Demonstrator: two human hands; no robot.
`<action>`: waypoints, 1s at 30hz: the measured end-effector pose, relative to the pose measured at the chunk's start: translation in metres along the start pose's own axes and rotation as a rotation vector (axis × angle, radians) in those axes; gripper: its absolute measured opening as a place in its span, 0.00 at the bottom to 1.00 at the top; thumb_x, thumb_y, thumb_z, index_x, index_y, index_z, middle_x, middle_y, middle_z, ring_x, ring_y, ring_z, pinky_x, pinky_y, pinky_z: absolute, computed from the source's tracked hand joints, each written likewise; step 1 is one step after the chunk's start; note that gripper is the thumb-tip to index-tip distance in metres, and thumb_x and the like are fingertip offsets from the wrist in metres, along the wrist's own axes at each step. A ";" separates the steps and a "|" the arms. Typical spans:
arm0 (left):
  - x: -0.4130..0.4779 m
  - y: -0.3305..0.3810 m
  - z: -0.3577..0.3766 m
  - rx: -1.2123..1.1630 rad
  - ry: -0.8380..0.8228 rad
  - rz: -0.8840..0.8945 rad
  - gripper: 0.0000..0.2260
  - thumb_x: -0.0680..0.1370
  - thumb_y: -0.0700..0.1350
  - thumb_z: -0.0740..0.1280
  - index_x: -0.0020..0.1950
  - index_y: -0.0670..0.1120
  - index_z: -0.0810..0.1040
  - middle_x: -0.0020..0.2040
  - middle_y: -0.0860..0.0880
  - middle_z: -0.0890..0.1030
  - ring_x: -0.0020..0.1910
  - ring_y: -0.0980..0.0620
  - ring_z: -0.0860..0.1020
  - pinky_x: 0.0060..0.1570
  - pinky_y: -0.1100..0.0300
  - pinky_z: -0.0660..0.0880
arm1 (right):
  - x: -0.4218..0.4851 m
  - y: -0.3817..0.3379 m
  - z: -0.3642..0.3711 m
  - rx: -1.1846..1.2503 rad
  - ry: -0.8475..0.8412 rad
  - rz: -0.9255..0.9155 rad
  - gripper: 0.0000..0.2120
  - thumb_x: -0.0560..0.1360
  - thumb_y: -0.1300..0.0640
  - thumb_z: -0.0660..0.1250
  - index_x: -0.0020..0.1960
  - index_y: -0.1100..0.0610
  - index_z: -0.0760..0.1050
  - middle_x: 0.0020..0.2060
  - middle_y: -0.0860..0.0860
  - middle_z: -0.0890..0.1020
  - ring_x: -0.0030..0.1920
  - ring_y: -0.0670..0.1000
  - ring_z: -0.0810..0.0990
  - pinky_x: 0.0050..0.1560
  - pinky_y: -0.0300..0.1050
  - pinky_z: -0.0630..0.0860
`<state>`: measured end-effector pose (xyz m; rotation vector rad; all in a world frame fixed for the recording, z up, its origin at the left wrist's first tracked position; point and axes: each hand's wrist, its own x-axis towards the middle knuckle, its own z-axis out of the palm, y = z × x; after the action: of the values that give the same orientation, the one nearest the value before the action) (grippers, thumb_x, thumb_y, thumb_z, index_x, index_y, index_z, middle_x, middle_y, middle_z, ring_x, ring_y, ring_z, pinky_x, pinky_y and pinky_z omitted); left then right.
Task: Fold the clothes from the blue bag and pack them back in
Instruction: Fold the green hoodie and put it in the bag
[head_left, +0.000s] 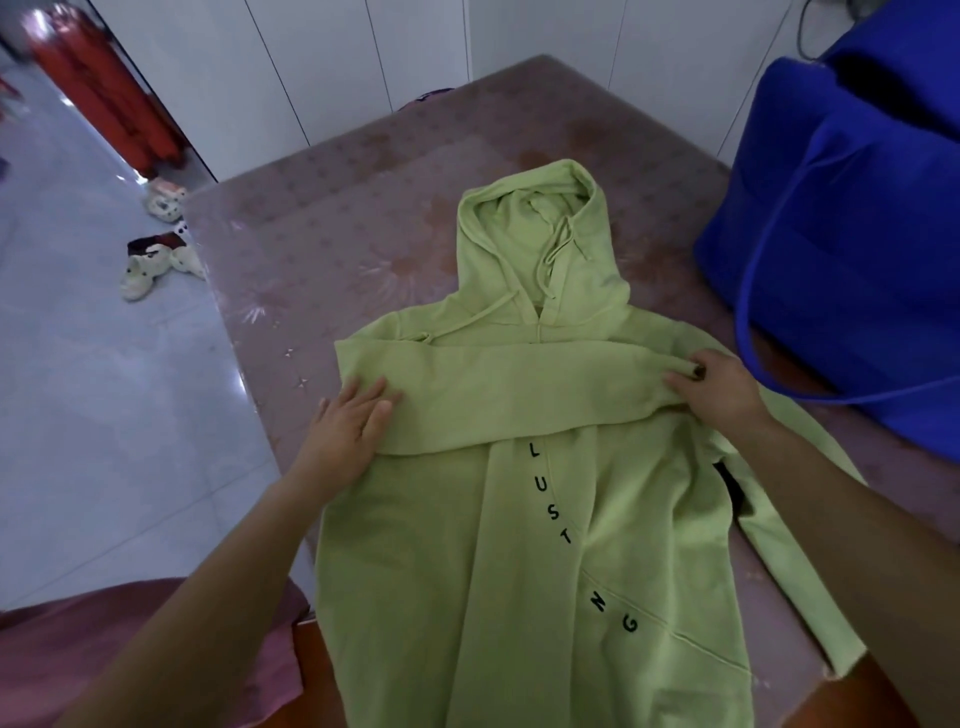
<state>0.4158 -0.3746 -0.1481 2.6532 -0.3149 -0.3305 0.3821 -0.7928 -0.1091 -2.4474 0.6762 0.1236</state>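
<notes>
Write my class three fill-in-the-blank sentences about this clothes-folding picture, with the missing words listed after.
The hoodie spread on the table is light ___.
The left hand lies ___ on the sleeve folded across the chest.
The right hand pinches that sleeve, near the ___ bag.
Missing words: green; flat; blue.
</notes>
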 end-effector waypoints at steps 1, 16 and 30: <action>0.001 -0.001 0.004 0.055 -0.003 -0.053 0.28 0.76 0.68 0.45 0.72 0.61 0.64 0.77 0.54 0.55 0.77 0.45 0.46 0.73 0.42 0.45 | -0.001 0.000 0.000 0.006 0.010 0.005 0.19 0.74 0.55 0.69 0.60 0.66 0.74 0.55 0.63 0.78 0.57 0.62 0.75 0.54 0.49 0.69; 0.080 -0.009 -0.027 0.417 0.187 -0.163 0.13 0.78 0.54 0.62 0.58 0.50 0.78 0.54 0.43 0.78 0.59 0.40 0.70 0.58 0.47 0.62 | -0.001 0.009 0.011 0.088 0.102 -0.027 0.15 0.77 0.51 0.64 0.50 0.65 0.74 0.46 0.62 0.78 0.51 0.62 0.77 0.44 0.46 0.66; -0.014 0.193 0.068 0.150 -0.006 0.301 0.31 0.76 0.64 0.56 0.76 0.53 0.55 0.76 0.50 0.58 0.74 0.48 0.57 0.71 0.47 0.54 | -0.139 0.130 -0.020 0.035 0.295 0.012 0.28 0.73 0.48 0.68 0.69 0.54 0.65 0.61 0.56 0.73 0.62 0.59 0.71 0.59 0.57 0.71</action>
<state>0.3521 -0.5666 -0.1168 2.6953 -0.7578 -0.2243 0.1958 -0.8334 -0.1277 -2.4509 0.8115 -0.2481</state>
